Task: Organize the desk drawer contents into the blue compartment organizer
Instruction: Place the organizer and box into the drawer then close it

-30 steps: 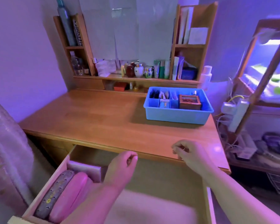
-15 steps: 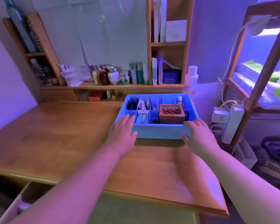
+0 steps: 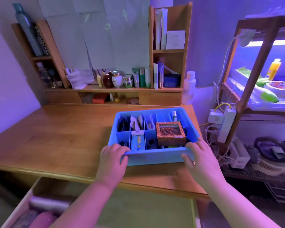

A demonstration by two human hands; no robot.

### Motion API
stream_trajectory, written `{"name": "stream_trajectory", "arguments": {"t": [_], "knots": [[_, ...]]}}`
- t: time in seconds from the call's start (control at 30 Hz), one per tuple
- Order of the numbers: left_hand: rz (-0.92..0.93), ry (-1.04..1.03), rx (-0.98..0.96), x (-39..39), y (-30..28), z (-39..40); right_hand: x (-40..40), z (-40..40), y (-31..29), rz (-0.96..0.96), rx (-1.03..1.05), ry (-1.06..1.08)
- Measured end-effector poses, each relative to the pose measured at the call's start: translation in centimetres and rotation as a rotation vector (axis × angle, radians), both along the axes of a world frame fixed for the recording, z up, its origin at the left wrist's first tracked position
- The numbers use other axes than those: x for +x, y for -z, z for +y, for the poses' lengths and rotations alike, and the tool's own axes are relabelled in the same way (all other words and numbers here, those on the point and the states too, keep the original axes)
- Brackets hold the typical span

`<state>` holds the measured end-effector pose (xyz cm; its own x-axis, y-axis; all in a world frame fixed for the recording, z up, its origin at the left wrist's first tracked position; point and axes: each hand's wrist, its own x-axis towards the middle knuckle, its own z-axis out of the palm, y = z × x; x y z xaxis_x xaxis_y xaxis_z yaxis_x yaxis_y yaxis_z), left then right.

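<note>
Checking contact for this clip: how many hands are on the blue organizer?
2. The left hand grips the near rim of the organizer at its left corner; the right hand grips the near right corner.

Wooden desk, blue compartment organizer on its right side, white bottle at back corner

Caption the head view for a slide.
Both hands, left hand and right hand, grip the blue compartment organizer above the open drawer.

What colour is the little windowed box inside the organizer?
Orange-brown with a dark crackle pattern, the windowed box; head view.
</note>
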<state>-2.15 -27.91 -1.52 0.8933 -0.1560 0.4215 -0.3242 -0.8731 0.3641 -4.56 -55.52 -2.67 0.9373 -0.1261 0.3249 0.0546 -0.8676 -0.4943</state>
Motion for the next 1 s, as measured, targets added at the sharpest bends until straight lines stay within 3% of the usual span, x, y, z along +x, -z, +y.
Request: {"name": "stream_trajectory", "arguments": {"t": [0.2, 0.3, 0.4, 0.5, 0.6, 0.73, 0.87, 1.0], "knots": [[-0.031, -0.002, -0.084, -3.9, 0.0, -0.3, -1.8, 0.3, -3.1, -0.124, -0.035, 0.092], [0.009, 0.130, -0.135, -4.0, -1.4, -2.7, 0.9, 0.5, -5.3, 0.047, 0.046, 0.137], [0.174, 0.215, -0.244, -2.8, -3.0, -6.2, 3.6, 1.2, -5.6, 0.294, 0.005, 0.140], [0.378, 0.077, -0.271, -1.0, -4.0, -9.2, 4.7, 1.4, -4.7, 0.427, -0.001, 0.125], [0.371, -0.065, -0.137, 0.4, -3.8, -10.4, 4.4, 1.4, -3.4, 0.285, 0.023, 0.166], [0.294, 0.007, -0.509, 0.3, -3.6, -10.6, 2.6, 1.9, -3.3, 0.040, 0.295, 0.178], [0.269, 0.073, -0.889, -2.0, -4.7, -9.1, -1.5, 2.7, -5.4, -0.081, 0.603, -0.025], [0.449, 0.228, -1.039, -6.9, -4.4, -5.4, -7.9, 3.0, -5.3, 0.031, 0.680, -0.193]]}}
